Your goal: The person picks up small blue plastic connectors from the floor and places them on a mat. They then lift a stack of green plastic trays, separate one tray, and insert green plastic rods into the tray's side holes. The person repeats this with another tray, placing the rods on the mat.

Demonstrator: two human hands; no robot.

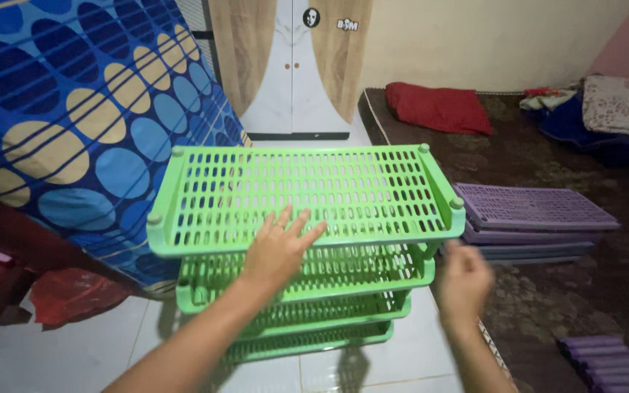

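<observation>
Green slotted plastic rack (307, 196), four stacked tiers, upright on white tiled floor (52, 349).

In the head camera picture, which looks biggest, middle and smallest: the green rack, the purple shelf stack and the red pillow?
1. Green rack, clearly the largest, though it is also nearest the camera.
2. Purple shelf stack.
3. Red pillow, which looks smallest, but it lies farthest back, so its place against the purple stack is unsure.

One head-worn camera looks down and forward, close over the green rack (307, 200).

mattress (74, 124) crowding left, purple trays (533, 211) right
</observation>
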